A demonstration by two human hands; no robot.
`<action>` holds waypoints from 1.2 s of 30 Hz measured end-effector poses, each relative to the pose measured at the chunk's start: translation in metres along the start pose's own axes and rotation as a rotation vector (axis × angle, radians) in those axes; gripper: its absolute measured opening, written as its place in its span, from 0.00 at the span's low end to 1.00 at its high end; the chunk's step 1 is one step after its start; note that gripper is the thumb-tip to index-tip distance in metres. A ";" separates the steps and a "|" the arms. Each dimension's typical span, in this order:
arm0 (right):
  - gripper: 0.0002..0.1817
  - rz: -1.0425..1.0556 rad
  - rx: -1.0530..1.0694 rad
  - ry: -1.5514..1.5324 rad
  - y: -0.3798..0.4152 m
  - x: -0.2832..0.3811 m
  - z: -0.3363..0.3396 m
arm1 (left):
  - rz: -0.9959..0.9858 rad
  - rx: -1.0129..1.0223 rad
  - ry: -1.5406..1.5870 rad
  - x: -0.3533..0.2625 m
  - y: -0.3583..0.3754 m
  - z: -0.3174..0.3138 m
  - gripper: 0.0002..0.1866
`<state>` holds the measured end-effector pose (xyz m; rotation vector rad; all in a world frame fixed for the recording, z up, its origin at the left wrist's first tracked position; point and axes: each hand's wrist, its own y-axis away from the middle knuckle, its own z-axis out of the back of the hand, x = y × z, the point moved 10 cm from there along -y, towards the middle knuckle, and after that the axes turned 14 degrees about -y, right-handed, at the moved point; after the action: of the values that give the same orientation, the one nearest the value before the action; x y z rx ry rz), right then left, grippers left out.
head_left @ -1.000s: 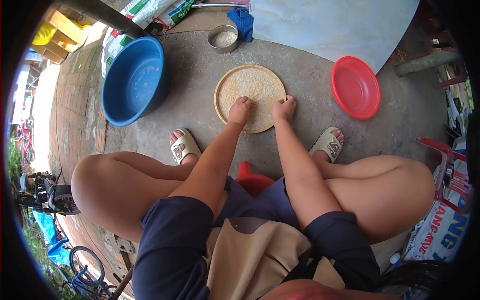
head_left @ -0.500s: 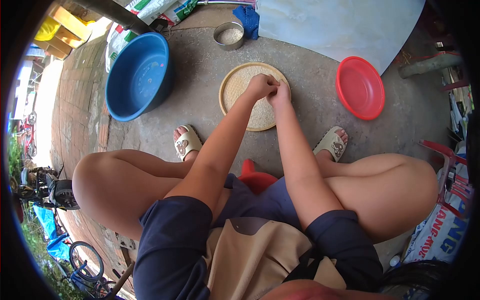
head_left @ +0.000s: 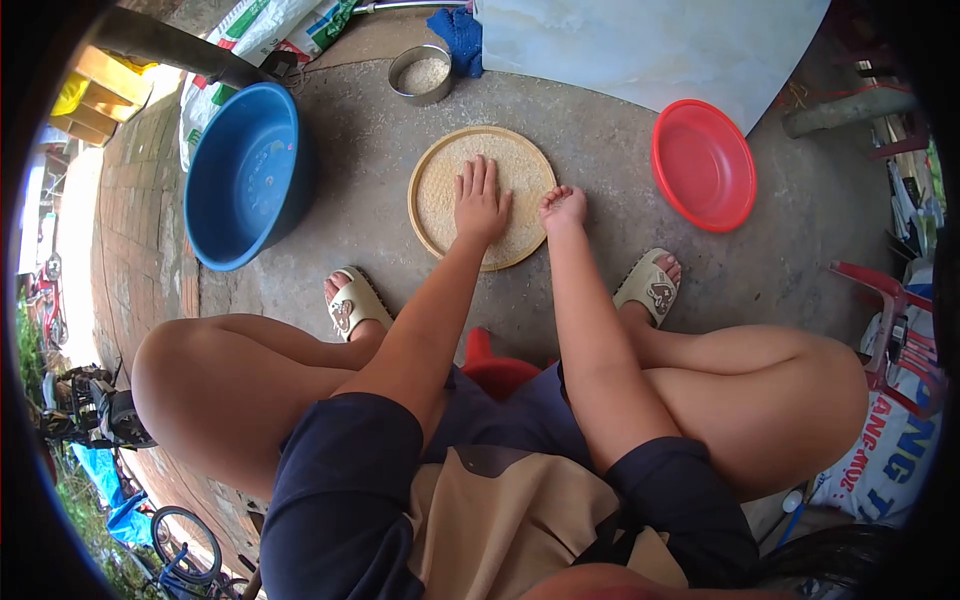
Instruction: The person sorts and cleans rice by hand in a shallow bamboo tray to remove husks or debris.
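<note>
A round woven tray [head_left: 430, 235] with pale grains spread over it lies on the floor in front of me. My left hand [head_left: 482, 205] rests palm down on the grains [head_left: 512, 165], fingers stretched out. At the tray's right rim is my right hand [head_left: 563, 207], turned up with its fingers curled in; whatever it may hold is too small to make out. Behind the tray stands a metal bowl [head_left: 421, 75] with more grains in it.
A big blue basin [head_left: 245, 180] stands to the left, a red basin [head_left: 705, 165] to the right. A pale sheet [head_left: 640, 50] and a blue cloth [head_left: 460, 42] lie at the back. My sandalled feet flank the tray.
My hands, together over the tray before, are now apart. The left lies flat on the grains and the right is at the right rim. The whole view has shifted slightly.
</note>
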<state>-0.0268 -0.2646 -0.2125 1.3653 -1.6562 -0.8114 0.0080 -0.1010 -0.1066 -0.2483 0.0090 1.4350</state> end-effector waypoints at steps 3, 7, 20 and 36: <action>0.14 -0.012 0.020 0.052 0.000 0.000 -0.001 | -0.073 0.052 -0.128 -0.015 0.004 -0.005 0.34; 0.17 -0.029 0.023 0.104 0.006 -0.005 -0.004 | -0.135 0.056 -0.095 -0.026 -0.016 -0.009 0.34; 0.20 -0.047 0.025 0.139 0.004 -0.004 -0.005 | -0.389 0.108 -0.002 -0.067 -0.021 -0.025 0.32; 0.19 0.143 0.005 0.270 0.020 -0.004 -0.009 | -0.570 0.177 0.055 -0.043 0.039 0.001 0.09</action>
<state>-0.0276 -0.2567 -0.1919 1.2818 -1.5239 -0.5157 -0.0360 -0.1390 -0.1056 -0.1287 0.1017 0.8536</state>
